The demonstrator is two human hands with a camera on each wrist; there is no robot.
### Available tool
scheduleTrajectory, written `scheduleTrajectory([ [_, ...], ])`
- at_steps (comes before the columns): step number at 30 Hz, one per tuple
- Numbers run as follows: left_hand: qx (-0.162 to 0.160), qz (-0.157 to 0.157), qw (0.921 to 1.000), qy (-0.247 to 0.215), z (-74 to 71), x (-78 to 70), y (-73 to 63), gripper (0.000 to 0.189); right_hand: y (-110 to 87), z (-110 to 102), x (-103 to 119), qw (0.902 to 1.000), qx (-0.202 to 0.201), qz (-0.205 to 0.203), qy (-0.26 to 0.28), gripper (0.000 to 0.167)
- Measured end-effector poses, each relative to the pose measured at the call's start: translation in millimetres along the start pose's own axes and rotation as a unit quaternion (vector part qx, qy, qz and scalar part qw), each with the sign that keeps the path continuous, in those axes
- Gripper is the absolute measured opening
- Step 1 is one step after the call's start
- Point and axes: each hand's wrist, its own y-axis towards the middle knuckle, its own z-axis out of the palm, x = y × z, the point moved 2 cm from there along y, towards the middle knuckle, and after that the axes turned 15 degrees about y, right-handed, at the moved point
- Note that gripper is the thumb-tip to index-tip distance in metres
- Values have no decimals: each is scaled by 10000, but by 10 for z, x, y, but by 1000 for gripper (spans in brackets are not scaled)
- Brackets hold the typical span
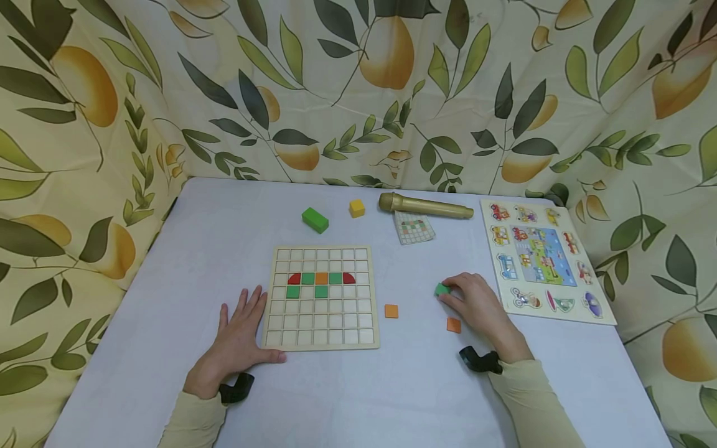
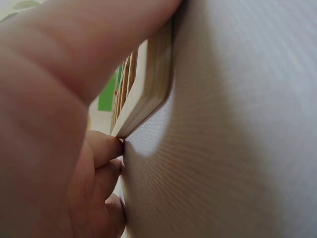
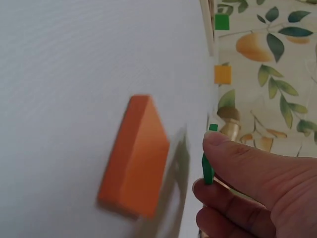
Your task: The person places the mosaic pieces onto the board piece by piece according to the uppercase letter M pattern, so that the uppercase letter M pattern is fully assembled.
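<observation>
A wooden grid board (image 1: 350,339) lies flat on the table, with a row of red, green and orange tiles in its upper half and two green tiles below that row. My left hand (image 1: 238,336) rests with spread, straight fingers at the board's lower left corner, thumb along the near edge. In the left wrist view, thumb and fingers touch the board's side (image 2: 156,74). Between thumb and fingertips my right hand (image 1: 476,308) pinches a thin green tile (image 3: 208,156), to the right of the board. One orange tile (image 1: 454,325) lies just below that hand, another orange tile (image 1: 391,311) beside the board.
Behind the board stand a green block (image 1: 315,220) and a yellow block (image 1: 356,208). A gold microphone-shaped object (image 1: 431,206) lies at the back, partly over a patterned card (image 1: 414,229). A picture puzzle board (image 1: 506,295) covers the right side. Patterned cloth (image 1: 358,124) hangs behind the table.
</observation>
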Motion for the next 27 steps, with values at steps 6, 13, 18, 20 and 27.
scheduleTrajectory([
  [6,20,-27,10000,4,-6,-9,3,135,146,77,113,9997,61,-200,98,26],
  [13,45,-43,10000,1,-3,-3,7,135,279,176,251,9988,169,-420,176,27],
  [18,78,-58,9999,24,5,6,11,135,369,276,381,9979,289,-548,162,25],
  [20,76,-60,9999,24,4,8,12,135,402,322,437,9973,347,-630,162,25],
  [27,98,-68,9999,37,2,8,16,136,499,480,603,9938,545,-971,15,23],
])
